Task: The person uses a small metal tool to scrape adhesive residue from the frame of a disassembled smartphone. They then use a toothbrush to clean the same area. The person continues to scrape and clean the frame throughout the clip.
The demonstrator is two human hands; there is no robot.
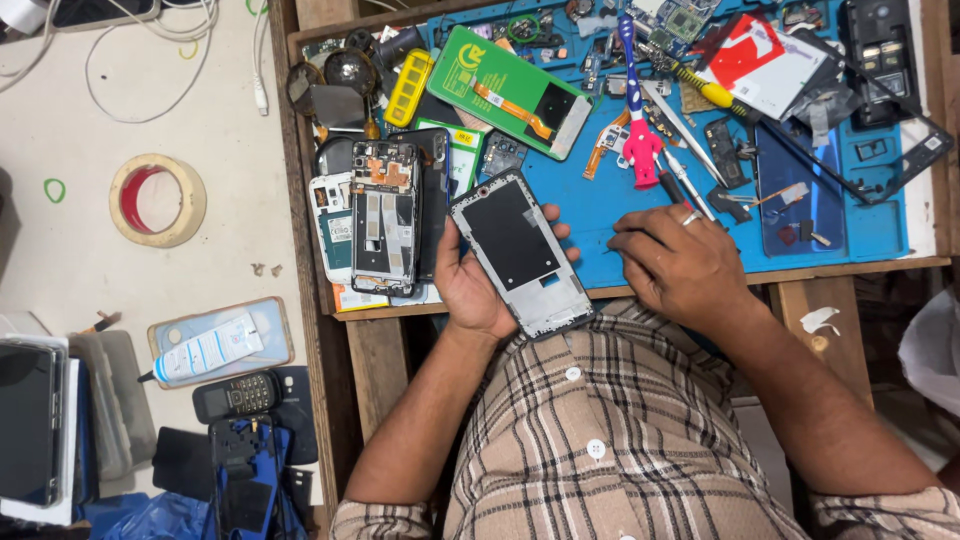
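My left hand (468, 287) holds a phone frame (522, 250) with a black inner panel and a silver rim, tilted over the front edge of the blue work mat (600, 205). My right hand (678, 262), with a ring on one finger, rests knuckles-up on the mat just right of the frame, fingertips curled down toward the mat. Whether it pinches anything small is hidden. Tweezers (680, 125) and a pink-handled tool (640, 145) lie just beyond the right hand.
A stack of opened phones (385, 215) sits left of the held frame. A green-backed screen panel (505, 90), a yellow-handled screwdriver (712, 92) and several parts crowd the mat's far side. A tape roll (157, 200), glue tube (205, 350) and keypad phone (237, 395) lie on the left surface.
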